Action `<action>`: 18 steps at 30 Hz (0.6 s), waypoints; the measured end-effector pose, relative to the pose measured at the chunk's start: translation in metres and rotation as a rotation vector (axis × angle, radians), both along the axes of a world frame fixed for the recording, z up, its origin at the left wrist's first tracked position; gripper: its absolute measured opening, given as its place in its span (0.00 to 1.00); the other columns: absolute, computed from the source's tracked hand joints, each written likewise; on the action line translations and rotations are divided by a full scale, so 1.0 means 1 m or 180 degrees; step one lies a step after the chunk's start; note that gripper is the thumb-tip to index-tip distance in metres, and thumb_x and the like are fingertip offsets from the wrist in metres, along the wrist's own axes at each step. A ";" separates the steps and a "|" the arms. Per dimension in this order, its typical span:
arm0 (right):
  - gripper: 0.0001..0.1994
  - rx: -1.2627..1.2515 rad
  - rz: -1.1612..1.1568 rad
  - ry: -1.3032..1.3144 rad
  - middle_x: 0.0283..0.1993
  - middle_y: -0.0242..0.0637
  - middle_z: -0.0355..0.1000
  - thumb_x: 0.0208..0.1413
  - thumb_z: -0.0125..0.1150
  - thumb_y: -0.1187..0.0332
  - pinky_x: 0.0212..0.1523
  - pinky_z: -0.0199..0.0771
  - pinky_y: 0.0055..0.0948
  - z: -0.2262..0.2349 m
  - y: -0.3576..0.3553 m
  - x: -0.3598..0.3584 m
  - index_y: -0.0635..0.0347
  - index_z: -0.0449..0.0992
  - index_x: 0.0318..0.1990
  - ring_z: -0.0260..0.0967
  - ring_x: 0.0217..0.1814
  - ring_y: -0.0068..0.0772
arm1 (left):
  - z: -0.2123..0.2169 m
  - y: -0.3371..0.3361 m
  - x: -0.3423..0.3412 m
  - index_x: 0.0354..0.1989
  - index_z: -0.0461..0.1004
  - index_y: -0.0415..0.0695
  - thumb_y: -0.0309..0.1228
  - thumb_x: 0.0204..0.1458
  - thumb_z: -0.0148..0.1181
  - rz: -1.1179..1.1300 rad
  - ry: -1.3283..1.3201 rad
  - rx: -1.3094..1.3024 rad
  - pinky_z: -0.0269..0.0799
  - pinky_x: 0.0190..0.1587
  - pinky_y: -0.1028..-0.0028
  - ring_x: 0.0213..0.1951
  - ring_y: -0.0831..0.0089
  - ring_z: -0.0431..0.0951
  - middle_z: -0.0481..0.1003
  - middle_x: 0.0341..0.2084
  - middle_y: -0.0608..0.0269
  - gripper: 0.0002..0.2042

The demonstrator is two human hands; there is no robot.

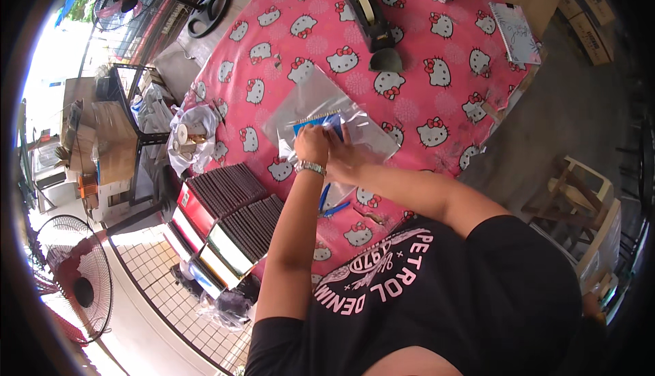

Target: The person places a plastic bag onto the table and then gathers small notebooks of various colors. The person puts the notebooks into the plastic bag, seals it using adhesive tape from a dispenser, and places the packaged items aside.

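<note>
The head view is showing, nearest, a black shirt (464,287) that is carrying pale lettering across its chest. Beyond it, a blue-handled tool (335,209), its kind unclear, is lying close to the forearms. The left hand (311,143), with a metal-link watch (310,167) at the wrist, is curling its fingers down over the blue spiral-bound notebook (333,123), which is lying mid-table, its toothed wire edge facing away from the person. The right hand (343,160) is reaching in just beside it, fingers partly extended, touching glossy, creased clear plastic (374,140); whether it is pinching the film, I cannot tell. To the left, stacked books (232,205) are showing ridged dark edges and smooth red and white sides. Underneath the work, a pink tablecloth (409,106) is repeating a cat-face print with red bows. Farther off, a boxy black tape dispenser (368,14) is holding a pale roll, while a spiral notebook (516,33) is bearing dark script on its light cover. Beyond the table, brown cardboard boxes (588,35) are displaying dark printing, too small to read.
</note>
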State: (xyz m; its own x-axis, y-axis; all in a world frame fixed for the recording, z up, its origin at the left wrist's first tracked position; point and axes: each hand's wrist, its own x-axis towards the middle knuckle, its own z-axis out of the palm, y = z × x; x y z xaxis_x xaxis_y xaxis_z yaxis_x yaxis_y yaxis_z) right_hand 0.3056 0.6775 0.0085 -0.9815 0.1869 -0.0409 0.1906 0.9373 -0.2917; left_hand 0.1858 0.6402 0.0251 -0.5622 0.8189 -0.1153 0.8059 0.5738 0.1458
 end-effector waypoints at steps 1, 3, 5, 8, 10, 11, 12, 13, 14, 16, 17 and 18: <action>0.40 -0.0282 -0.0012 -0.0358 0.71 0.57 0.47 0.50 0.57 0.41 0.67 0.33 0.71 0.008 0.003 0.002 0.56 0.60 0.66 0.34 0.75 0.65 | -0.003 -0.005 0.002 0.29 0.81 0.47 0.30 0.47 0.56 0.0006 -0.0033 -0.0015 0.73 0.43 0.61 0.39 0.57 0.77 0.77 0.30 0.57 0.07; 0.37 -0.0365 0.0194 -0.0021 0.71 0.48 0.51 0.49 0.58 0.41 0.68 0.33 0.70 0.009 0.021 0.013 0.51 0.64 0.64 0.36 0.74 0.63 | -0.004 -0.007 0.000 0.29 0.79 0.46 0.29 0.46 0.56 -0.0011 -0.0035 0.0068 0.74 0.43 0.61 0.41 0.59 0.76 0.77 0.30 0.58 0.05; 0.28 -0.0458 0.0408 0.0531 0.67 0.42 0.58 0.50 0.60 0.45 0.63 0.45 0.66 0.008 0.059 0.019 0.51 0.72 0.54 0.46 0.70 0.57 | -0.006 -0.008 0.001 0.31 0.79 0.46 0.26 0.45 0.56 0.0025 -0.0035 0.0192 0.74 0.43 0.62 0.41 0.59 0.76 0.77 0.30 0.58 0.07; 0.18 -0.0863 0.0346 0.0760 0.54 0.39 0.68 0.49 0.63 0.53 0.54 0.62 0.52 0.014 0.092 0.020 0.53 0.78 0.42 0.62 0.58 0.48 | -0.005 -0.011 -0.004 0.33 0.80 0.47 0.24 0.44 0.54 -0.0088 0.0047 0.0161 0.74 0.43 0.62 0.41 0.60 0.77 0.77 0.31 0.59 0.10; 0.14 -0.1313 0.0226 0.0646 0.47 0.39 0.71 0.48 0.64 0.57 0.50 0.67 0.43 0.024 0.095 0.022 0.55 0.79 0.38 0.67 0.50 0.44 | -0.007 -0.010 -0.004 0.33 0.82 0.48 0.25 0.46 0.55 -0.0094 -0.0033 0.0312 0.74 0.42 0.62 0.39 0.59 0.78 0.78 0.30 0.58 0.09; 0.12 -0.1520 0.0145 0.0608 0.43 0.39 0.72 0.47 0.65 0.59 0.47 0.70 0.39 0.027 0.096 0.020 0.55 0.79 0.37 0.70 0.46 0.42 | -0.006 -0.009 -0.007 0.33 0.83 0.48 0.26 0.47 0.55 -0.0124 -0.0052 0.0400 0.74 0.42 0.63 0.38 0.59 0.78 0.78 0.30 0.58 0.09; 0.11 -0.1728 0.0064 0.0569 0.39 0.39 0.74 0.47 0.66 0.62 0.45 0.72 0.34 0.029 0.095 0.017 0.56 0.79 0.35 0.73 0.42 0.41 | -0.004 -0.010 -0.009 0.32 0.83 0.47 0.26 0.47 0.56 -0.0133 -0.0052 0.0484 0.75 0.41 0.63 0.37 0.59 0.79 0.79 0.30 0.58 0.08; 0.14 -0.1461 0.0195 0.0391 0.43 0.42 0.73 0.51 0.60 0.58 0.50 0.69 0.39 0.029 0.068 0.021 0.58 0.78 0.39 0.70 0.47 0.43 | -0.003 -0.011 -0.012 0.33 0.83 0.48 0.26 0.46 0.56 -0.0074 -0.0108 0.0343 0.75 0.42 0.63 0.38 0.59 0.79 0.79 0.31 0.58 0.09; 0.19 -0.1193 0.0304 0.0202 0.47 0.44 0.73 0.56 0.55 0.54 0.55 0.67 0.43 0.025 0.037 0.027 0.60 0.78 0.42 0.68 0.53 0.45 | 0.000 -0.009 -0.013 0.34 0.83 0.48 0.26 0.46 0.55 -0.0029 -0.0182 0.0200 0.74 0.43 0.63 0.40 0.59 0.79 0.79 0.33 0.58 0.10; 0.25 -0.0493 -0.0024 0.0359 0.54 0.44 0.68 0.57 0.52 0.51 0.61 0.59 0.45 0.010 0.018 0.025 0.63 0.72 0.51 0.62 0.60 0.45 | 0.007 -0.001 -0.013 0.34 0.83 0.48 0.26 0.46 0.55 0.0005 -0.0242 -0.0027 0.75 0.44 0.62 0.40 0.59 0.79 0.79 0.33 0.57 0.10; 0.28 -0.0151 -0.0181 0.0427 0.58 0.44 0.66 0.58 0.51 0.49 0.64 0.55 0.47 0.011 0.012 0.024 0.65 0.70 0.56 0.59 0.63 0.45 | 0.008 0.001 -0.013 0.34 0.83 0.48 0.26 0.46 0.55 0.0015 -0.0240 -0.0127 0.75 0.43 0.62 0.39 0.58 0.79 0.79 0.33 0.56 0.10; 0.35 -0.0121 -0.0164 -0.0149 0.65 0.44 0.58 0.57 0.48 0.43 0.70 0.40 0.52 0.009 0.016 0.020 0.59 0.60 0.65 0.49 0.70 0.44 | 0.009 0.001 -0.012 0.34 0.83 0.48 0.27 0.47 0.56 0.0021 -0.0237 -0.0227 0.75 0.43 0.61 0.39 0.57 0.80 0.79 0.33 0.55 0.10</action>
State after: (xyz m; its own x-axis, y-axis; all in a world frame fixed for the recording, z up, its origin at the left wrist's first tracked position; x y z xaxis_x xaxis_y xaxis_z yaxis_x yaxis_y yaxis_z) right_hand 0.3258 0.6935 0.0176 -0.9675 0.2345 -0.0946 0.2526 0.9143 -0.3165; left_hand 0.1737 0.6413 0.0344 -0.5553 0.8034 -0.2149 0.7905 0.5902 0.1638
